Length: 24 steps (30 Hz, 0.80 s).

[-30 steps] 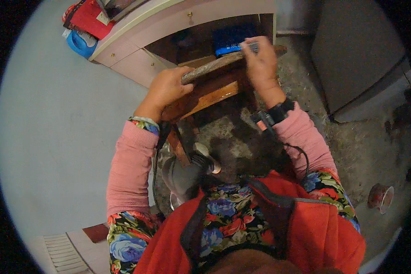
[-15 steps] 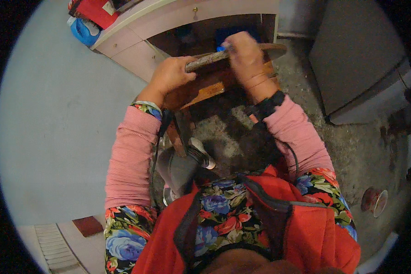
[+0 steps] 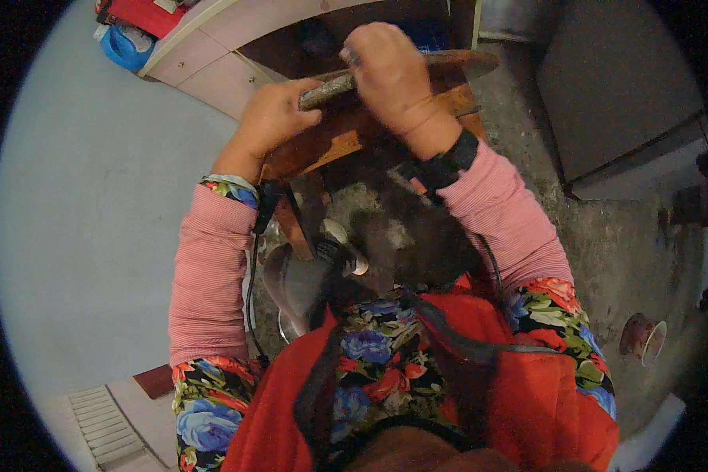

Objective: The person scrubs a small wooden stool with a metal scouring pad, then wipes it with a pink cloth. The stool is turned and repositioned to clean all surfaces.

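A round board (image 3: 472,64), probably wooden, with a worn grey edge, is seen almost edge-on and tilted above a brown wooden stool or low table (image 3: 346,144). At its left end, my left hand (image 3: 274,118) is closed on the rim, thumb on the near side. My right hand (image 3: 389,75) is curled into a fist over the board's far edge. What those fingers hold, if anything, is hidden and slightly blurred. A black band sits on my right wrist, and thin dark cords run along both forearms.
Behind the board stands a pale pink cabinet (image 3: 204,55) with drawers. A red item (image 3: 145,16) and a blue one (image 3: 126,49) sit at its left end. At right are a large grey box-like unit (image 3: 621,94) and a clear-rimmed cup (image 3: 645,340) on the stained floor.
My right hand has slid left along the board, closer to my left hand. The blue bit seen at its fingers earlier no longer shows. The whole view has shifted slightly.
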Tool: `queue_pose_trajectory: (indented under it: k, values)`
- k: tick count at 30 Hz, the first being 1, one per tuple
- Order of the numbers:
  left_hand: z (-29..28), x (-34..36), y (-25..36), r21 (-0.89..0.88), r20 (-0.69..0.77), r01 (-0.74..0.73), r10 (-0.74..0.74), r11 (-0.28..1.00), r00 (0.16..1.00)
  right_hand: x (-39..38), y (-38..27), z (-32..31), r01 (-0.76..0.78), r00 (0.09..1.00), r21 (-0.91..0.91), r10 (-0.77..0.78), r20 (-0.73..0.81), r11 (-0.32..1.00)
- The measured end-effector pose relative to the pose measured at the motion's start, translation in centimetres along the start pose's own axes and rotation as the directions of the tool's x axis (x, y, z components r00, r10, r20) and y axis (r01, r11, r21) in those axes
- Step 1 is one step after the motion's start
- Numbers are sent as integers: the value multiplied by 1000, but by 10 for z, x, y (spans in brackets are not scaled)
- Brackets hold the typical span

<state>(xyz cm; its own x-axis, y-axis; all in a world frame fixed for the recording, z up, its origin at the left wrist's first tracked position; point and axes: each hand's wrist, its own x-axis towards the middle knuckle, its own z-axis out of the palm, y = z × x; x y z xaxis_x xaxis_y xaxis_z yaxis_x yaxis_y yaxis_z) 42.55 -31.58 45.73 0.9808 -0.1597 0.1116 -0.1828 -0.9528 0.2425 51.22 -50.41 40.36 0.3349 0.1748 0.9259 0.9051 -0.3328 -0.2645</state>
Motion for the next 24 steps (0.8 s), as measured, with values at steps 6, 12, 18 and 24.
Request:
queue_pose_trajectory:
  k: [6, 12, 18, 24]
  values:
    - [-6, -2, 7, 107, 14, 25, -26, 994, 1000, -12, 65, -21, -540, 841, 172, 532, 94, 824]
    - [-4, -3, -2, 84, -13, -6, 7, 996, 1000, 8, 94, -45, -692, 667, -332, 744, 48, 641]
    - [-6, -2, -3, 62, -20, 9, -8, 998, 1000, 17, 36, -12, -430, 891, -128, 444, 101, 894]
    - [-7, 0, -1, 115, -31, -26, 29, 993, 999, 10, 64, -14, -601, 799, 8, 600, 24, 799]
